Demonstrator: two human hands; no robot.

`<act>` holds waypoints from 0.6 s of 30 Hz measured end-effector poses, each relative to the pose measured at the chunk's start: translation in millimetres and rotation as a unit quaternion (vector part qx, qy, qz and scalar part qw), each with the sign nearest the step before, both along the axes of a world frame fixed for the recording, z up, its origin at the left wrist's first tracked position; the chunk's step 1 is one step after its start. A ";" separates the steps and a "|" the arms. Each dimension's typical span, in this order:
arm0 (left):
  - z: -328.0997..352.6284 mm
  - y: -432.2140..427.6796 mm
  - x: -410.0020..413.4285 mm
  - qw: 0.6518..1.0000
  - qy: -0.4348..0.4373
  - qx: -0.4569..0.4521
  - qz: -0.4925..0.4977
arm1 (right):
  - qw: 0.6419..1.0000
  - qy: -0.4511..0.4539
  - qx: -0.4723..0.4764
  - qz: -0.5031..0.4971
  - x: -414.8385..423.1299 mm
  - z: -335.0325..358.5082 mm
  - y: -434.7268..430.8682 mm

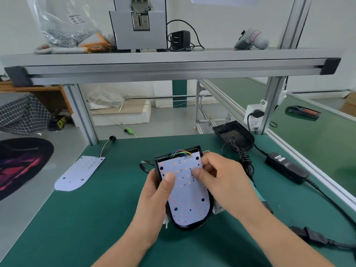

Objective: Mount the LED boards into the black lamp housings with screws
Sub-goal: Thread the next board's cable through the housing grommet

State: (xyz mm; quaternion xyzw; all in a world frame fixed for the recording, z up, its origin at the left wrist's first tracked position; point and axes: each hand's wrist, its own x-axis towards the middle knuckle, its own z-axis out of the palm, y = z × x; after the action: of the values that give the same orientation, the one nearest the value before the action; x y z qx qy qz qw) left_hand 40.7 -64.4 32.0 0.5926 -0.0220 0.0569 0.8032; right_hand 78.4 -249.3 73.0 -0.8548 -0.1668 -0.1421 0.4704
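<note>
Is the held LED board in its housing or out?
In: the LED board lies inside the rim of the black housing, with the thumbs of the left hand and right hand on it.

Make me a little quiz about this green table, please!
1. True or false: the spare LED board lies to the person's right.
2. Whose thumb touches the LED board in the held housing? A) left hand only B) right hand only C) both
3. Fill in: the empty housing sits near the far ___ corner of the table.
Key: 1 false; 2 C; 3 right.
</note>
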 end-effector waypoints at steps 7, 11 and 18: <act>0.6 10.8 6.2 1.000 0.017 -0.014 0.019 | 0.996 -0.059 -0.054 -0.050 -1.0 1.8 -1.8; 5.1 12.6 3.9 1.000 0.021 -0.014 0.002 | 0.984 0.087 0.140 0.063 3.3 3.2 -3.7; 8.5 4.7 -4.1 0.999 0.024 0.000 -0.022 | 0.999 0.030 0.032 0.013 4.9 -3.0 1.5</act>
State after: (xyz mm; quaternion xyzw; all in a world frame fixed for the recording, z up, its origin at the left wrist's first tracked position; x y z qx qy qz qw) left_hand 36.6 -59.7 40.5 0.5929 -0.0157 0.0251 0.8047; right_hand 83.3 -247.8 70.0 -0.8411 -0.1592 -0.1150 0.5039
